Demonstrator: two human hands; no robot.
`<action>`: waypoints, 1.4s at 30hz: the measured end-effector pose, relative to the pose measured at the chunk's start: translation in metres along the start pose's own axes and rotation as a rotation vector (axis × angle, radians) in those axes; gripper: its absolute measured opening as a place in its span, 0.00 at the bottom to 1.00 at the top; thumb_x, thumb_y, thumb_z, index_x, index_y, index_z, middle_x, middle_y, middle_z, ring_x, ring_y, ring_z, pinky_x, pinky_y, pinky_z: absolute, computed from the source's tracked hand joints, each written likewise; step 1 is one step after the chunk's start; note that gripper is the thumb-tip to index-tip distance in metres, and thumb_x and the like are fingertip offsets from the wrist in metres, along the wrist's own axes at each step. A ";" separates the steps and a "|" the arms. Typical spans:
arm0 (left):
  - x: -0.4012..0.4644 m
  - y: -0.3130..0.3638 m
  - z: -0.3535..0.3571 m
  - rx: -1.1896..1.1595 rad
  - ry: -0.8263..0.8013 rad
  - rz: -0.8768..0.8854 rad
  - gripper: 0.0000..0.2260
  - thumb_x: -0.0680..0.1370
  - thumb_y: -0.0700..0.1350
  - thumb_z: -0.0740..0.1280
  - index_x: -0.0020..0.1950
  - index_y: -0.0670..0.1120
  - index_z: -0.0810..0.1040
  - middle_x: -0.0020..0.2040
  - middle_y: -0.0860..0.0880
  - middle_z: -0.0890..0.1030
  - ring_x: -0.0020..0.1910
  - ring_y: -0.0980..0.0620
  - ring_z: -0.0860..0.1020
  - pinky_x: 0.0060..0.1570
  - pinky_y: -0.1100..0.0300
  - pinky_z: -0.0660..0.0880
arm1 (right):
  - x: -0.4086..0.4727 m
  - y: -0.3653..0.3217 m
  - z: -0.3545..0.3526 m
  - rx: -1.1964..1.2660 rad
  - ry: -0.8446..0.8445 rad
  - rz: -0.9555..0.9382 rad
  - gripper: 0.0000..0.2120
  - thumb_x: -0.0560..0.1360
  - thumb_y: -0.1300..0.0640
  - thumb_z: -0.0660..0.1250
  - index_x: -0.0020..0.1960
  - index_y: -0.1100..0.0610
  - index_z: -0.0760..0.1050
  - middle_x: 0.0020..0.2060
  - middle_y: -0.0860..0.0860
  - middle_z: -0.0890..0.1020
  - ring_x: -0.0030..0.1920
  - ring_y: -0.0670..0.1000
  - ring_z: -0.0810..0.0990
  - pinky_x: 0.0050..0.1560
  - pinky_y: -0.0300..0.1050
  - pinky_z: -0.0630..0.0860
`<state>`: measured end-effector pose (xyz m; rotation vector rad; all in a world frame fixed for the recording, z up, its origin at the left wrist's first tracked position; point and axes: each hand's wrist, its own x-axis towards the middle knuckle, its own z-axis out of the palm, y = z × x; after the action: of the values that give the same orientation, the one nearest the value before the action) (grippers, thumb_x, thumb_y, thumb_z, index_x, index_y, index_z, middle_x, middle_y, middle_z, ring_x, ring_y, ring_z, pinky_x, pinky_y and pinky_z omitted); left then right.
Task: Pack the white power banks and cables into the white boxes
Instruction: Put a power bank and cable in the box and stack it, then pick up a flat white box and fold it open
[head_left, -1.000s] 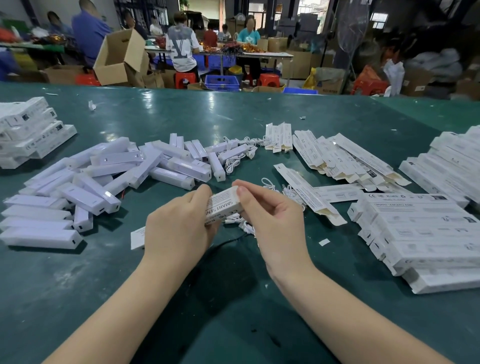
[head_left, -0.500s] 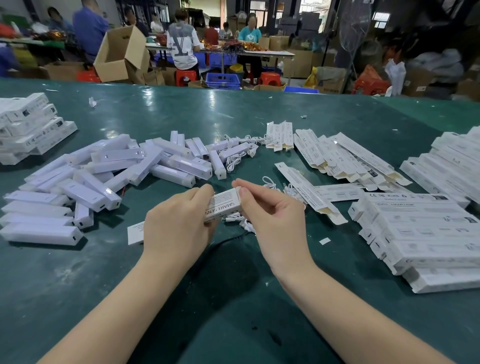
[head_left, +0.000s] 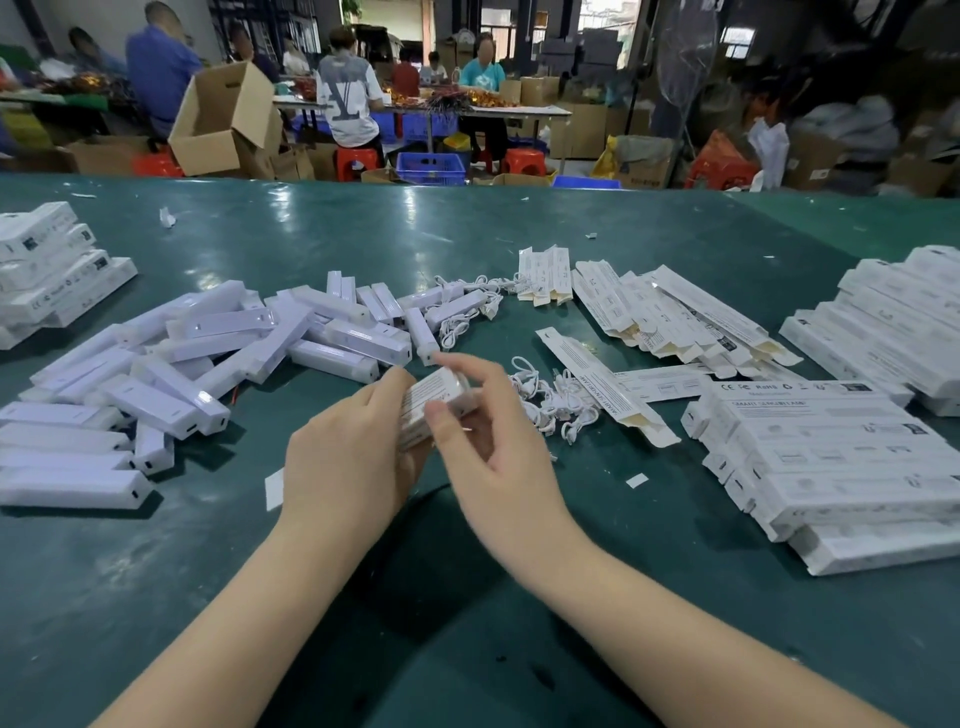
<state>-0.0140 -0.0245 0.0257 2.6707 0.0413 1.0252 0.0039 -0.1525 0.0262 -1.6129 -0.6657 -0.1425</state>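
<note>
My left hand (head_left: 348, 457) grips a long white box (head_left: 434, 400) over the green table (head_left: 363, 249); most of the box is hidden behind that hand. My right hand (head_left: 493, 441) is at the box's right end, thumb and fingers curled on it, blurred by motion. A heap of white power banks (head_left: 208, 353) lies to the left. White cables (head_left: 556, 400) are tangled just right of my hands, more cables (head_left: 467, 312) further back. Flat unfilled boxes (head_left: 670, 317) fan out at centre right.
Closed white boxes are stacked at the right (head_left: 831, 457), at the far right (head_left: 893, 322) and at the far left (head_left: 47, 265). Small paper scraps (head_left: 637, 481) lie on the table. Behind it, people sit at other tables among cardboard cartons (head_left: 218, 119).
The right hand has shifted on the box's end, its fingers now curled over it. The box end has tilted upward. The left hand keeps its grip.
</note>
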 end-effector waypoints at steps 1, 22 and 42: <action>0.000 0.001 0.000 -0.011 -0.006 0.028 0.15 0.65 0.39 0.76 0.47 0.41 0.77 0.35 0.46 0.80 0.29 0.40 0.76 0.28 0.59 0.63 | 0.003 -0.001 -0.004 0.018 0.042 0.007 0.14 0.81 0.58 0.63 0.65 0.47 0.72 0.42 0.36 0.79 0.43 0.39 0.78 0.48 0.33 0.73; -0.007 0.007 -0.007 -0.493 -0.340 0.321 0.28 0.77 0.67 0.56 0.75 0.59 0.59 0.68 0.63 0.66 0.67 0.62 0.67 0.66 0.70 0.60 | -0.058 -0.045 -0.138 -1.094 -0.164 0.063 0.17 0.71 0.48 0.62 0.59 0.38 0.69 0.45 0.35 0.75 0.45 0.41 0.71 0.51 0.45 0.67; -0.009 0.005 0.004 -0.502 -0.354 0.289 0.20 0.79 0.64 0.52 0.68 0.59 0.69 0.62 0.65 0.70 0.59 0.63 0.71 0.58 0.62 0.69 | -0.120 0.006 -0.264 -1.378 0.329 0.072 0.20 0.72 0.51 0.56 0.56 0.50 0.82 0.61 0.57 0.75 0.64 0.62 0.69 0.70 0.63 0.54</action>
<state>-0.0187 -0.0316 0.0181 2.3771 -0.6053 0.5208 -0.0167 -0.4418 0.0104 -2.8107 -0.1850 -0.9482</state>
